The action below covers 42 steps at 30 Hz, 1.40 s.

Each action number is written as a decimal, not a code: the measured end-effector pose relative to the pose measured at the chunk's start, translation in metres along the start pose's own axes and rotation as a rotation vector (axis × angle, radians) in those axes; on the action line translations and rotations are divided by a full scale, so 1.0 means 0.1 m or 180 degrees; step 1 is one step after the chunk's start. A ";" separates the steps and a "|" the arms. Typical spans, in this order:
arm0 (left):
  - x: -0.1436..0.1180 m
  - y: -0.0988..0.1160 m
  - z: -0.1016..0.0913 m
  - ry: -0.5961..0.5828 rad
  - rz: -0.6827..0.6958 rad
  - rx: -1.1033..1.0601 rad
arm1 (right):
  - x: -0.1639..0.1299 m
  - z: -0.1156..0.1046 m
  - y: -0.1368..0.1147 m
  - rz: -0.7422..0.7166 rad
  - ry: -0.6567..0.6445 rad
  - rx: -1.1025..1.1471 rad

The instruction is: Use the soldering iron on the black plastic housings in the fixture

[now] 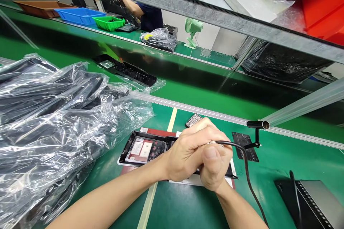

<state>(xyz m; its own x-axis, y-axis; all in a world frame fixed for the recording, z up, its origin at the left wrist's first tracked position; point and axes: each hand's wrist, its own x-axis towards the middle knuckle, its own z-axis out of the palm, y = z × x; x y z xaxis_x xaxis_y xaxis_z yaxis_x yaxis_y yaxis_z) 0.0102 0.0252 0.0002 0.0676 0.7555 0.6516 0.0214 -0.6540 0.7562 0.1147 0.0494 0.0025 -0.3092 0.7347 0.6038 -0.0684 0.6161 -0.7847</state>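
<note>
Head view: left hand (182,154) and right hand (215,166) clasp a corded tool (212,142), its body hidden, over the black panel (161,146) on the bench (188,207), where work appears under way, its finished share untellable, while bagged parts (64,121) alongside seem untouched.

Two bare arms in view. Left forearm (115,193): bare, smooth, longer visible stretch, tapering to a slim, bare wrist (162,166). Right forearm (239,205): bare as well, smooth outline, narrowing toward its wrist (222,188) (shorter stretch, cut off at the lower edge). Left grip (180,155) is a bare hand, smooth back, rounded knuckles, finger lengths partly hidden. Right grip (213,175), also bare; some of its fingers are hidden too. One thumb (211,155) shows a blunt, rounded tip with a short nail. Upper arms and clothing out of view.
</note>
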 end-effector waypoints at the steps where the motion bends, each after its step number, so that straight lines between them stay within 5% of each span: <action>1: 0.00 0.00 0.00 -0.0001 -0.0010 -0.0006 | 0.00 0.00 0.01 -0.0030 0.0002 -0.0042; 42: 0.00 0.00 0.00 -0.0001 -0.0011 -0.0027 | -0.01 -0.02 0.01 -0.0168 -0.0037 -0.0033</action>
<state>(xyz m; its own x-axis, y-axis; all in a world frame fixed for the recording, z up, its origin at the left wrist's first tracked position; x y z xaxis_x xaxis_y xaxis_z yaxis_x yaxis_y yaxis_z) 0.0102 0.0253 0.0006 0.0679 0.7579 0.6489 0.0133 -0.6510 0.7589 0.1167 0.0502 0.0013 -0.3165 0.6978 0.6426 -0.0751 0.6569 -0.7502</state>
